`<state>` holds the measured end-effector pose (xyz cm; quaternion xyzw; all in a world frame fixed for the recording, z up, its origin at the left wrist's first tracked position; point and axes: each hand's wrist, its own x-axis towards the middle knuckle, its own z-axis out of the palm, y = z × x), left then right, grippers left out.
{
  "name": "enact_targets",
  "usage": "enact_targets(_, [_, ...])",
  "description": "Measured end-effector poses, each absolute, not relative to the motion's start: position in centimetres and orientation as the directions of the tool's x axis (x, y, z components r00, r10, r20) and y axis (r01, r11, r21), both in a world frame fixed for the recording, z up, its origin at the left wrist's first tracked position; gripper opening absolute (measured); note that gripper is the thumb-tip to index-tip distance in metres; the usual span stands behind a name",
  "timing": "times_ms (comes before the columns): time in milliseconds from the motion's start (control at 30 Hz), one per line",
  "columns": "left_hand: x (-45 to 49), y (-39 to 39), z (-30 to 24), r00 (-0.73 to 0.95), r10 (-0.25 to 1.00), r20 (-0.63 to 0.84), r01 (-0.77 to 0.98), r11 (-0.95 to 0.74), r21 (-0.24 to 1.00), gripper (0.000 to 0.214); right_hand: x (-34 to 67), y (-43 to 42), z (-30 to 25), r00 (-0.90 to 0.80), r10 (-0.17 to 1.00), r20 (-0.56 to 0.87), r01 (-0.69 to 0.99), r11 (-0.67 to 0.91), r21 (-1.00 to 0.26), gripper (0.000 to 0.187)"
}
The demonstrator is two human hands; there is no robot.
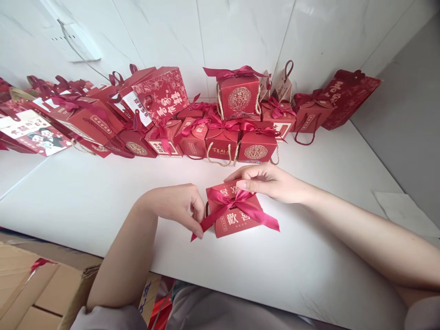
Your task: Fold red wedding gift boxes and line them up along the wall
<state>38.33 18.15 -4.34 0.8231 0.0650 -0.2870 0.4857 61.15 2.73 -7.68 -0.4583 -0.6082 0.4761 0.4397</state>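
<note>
A small red gift box (pixel 222 227) with pale Chinese characters sits on the white table in front of me. Across its top lies a tied magenta ribbon bow (pixel 232 201), one tail running left and the other hanging to the right. My left hand (pixel 184 208) pinches the end of the left tail between thumb and fingers, just off the box's left side. At the far right edge, my right hand (pixel 266 181) grips the box, thumb on top beside the bow loop and fingers behind. Those fingertips are partly hidden. A dark cord shows at the box's left side.
Behind, several red gift boxes (pixel 256 152) with bows and rope handles line the tiled wall, one stacked on top. Red bags and boxes (pixel 89 119) crowd the left. An open cardboard carton (pixel 44 288) stands below the table's front left edge. A socket (pixel 75 43) is on the wall.
</note>
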Motion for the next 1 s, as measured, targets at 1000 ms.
enact_targets(1000, [41.1,12.7,-6.1,0.952,0.271,0.143,0.087,-0.686,0.722,0.013,62.9,3.1,-7.8,-0.394,0.911,0.124,0.171,0.205,-0.964,0.031])
